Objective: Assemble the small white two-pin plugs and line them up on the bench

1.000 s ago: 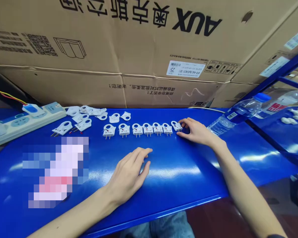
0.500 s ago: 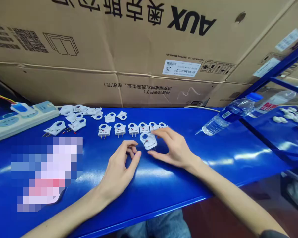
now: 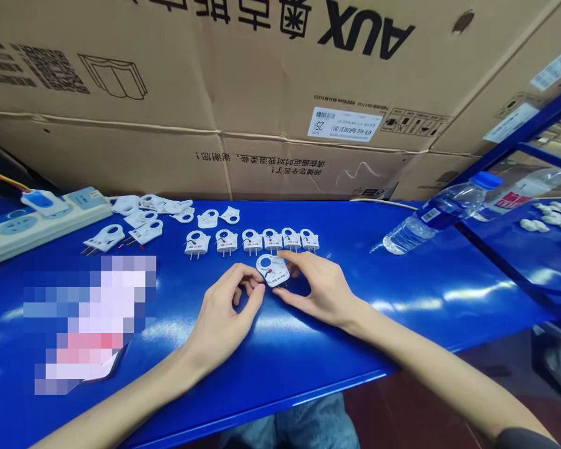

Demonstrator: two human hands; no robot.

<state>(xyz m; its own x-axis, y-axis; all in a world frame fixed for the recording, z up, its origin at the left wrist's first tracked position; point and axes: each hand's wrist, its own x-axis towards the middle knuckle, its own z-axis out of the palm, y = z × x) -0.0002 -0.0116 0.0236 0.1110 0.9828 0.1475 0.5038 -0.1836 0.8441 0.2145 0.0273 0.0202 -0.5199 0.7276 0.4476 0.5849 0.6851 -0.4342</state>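
Note:
Between the thumb and fingers of my right hand (image 3: 325,287) is a white plug housing (image 3: 280,275) with a round ring, a small red part inside and metal pins at its lower edge. My left hand (image 3: 231,305) is closed, thumb and index fingertip together right at the housing's left edge. Whether anything is pinched there is too small to tell. Just behind my hands several similar plug housings stand upright in a row, pins down, among them a left-end housing (image 3: 197,242) and a right-end housing (image 3: 309,239).
More white plug pieces (image 3: 144,232) lie loosely at the back left beside a power strip (image 3: 51,218). A blurred-out flat object (image 3: 105,312) lies left. Water bottle (image 3: 421,218) and small white pieces (image 3: 554,215) are at right. A cardboard box (image 3: 262,87) walls the back.
My right hand has brought the plug housing slightly left, tilting it, up to my left fingertips. My left thumb and index finger have closed together. The right end of the row is now uncovered.

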